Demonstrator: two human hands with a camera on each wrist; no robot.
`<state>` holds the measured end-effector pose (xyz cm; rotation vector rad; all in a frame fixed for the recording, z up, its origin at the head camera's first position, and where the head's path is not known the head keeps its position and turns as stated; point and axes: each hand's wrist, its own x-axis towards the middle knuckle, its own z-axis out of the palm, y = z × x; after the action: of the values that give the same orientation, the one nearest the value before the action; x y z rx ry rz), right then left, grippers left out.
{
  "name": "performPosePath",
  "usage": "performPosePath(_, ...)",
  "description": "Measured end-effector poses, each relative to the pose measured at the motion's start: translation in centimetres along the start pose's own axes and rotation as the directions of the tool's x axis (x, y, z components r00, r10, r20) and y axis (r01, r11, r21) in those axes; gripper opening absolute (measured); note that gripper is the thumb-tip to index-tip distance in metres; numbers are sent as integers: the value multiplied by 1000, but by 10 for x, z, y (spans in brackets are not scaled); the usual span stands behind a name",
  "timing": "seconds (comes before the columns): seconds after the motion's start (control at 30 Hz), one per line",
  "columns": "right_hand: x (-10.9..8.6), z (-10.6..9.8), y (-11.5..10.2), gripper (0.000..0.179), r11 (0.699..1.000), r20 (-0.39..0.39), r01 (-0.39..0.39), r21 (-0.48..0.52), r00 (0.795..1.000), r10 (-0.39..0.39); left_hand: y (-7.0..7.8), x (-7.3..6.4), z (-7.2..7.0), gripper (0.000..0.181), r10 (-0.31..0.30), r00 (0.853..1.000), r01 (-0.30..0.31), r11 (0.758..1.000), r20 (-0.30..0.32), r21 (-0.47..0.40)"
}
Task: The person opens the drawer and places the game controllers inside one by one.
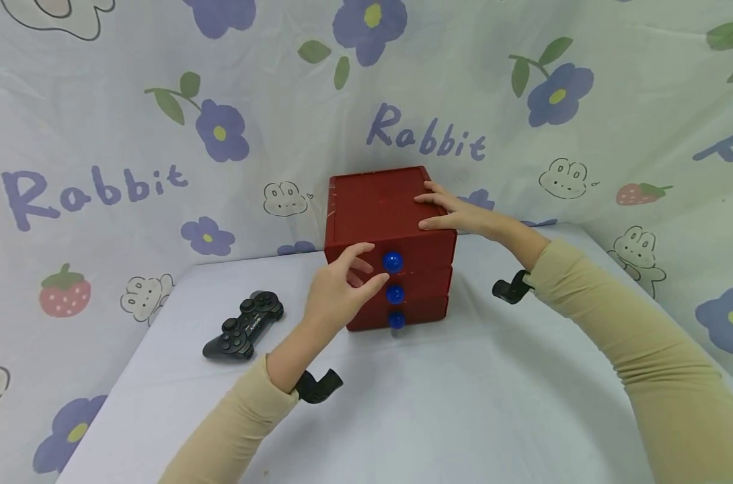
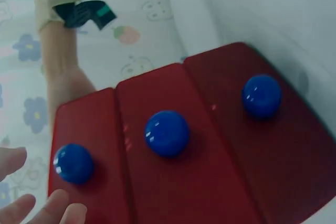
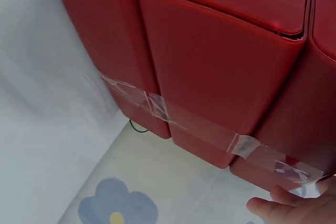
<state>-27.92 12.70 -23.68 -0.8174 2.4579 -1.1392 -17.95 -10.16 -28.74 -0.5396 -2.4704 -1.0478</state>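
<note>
A red three-drawer box [image 1: 375, 205] stands against the back cloth, a round blue knob on each drawer front. My left hand [image 1: 336, 289] hovers before its front, thumb and fingers spread a little to the left of the top knob [image 1: 393, 261]. In the left wrist view, fingertips [image 2: 52, 208] show just below that same knob [image 2: 74, 163], with no contact visible. My right hand [image 1: 460, 214] rests on the right edge of the box top, fingers stretched over it. All three drawers look closed. Clear tape [image 3: 194, 127] runs along the box's side in the right wrist view.
A black game controller [image 1: 244, 325] lies on the white tabletop [image 1: 439, 410], left of the box. Behind hangs a white cloth [image 1: 294, 128] printed with flowers, rabbits and lettering. Black camera mounts [image 1: 319, 386] are strapped at both wrists.
</note>
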Motion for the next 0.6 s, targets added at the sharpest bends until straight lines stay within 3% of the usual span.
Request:
performPosePath(0.1, -2, 0, -2, 60, 1000, -1, -1, -1, 1000, 1, -3, 2, 9, 43, -31, 999, 32, 999, 24, -26)
performPosePath(0.33, 16, -2, 26, 62, 1000, -17, 6, -12, 1000, -6, -3, 6, 22, 40, -92, 993, 98, 992, 77, -76)
performPosePath(0.6, 16, -2, 29, 63, 1000, -25, -7, -5, 1000, 7, -10, 14, 31, 32, -134, 987, 149, 973, 93, -179)
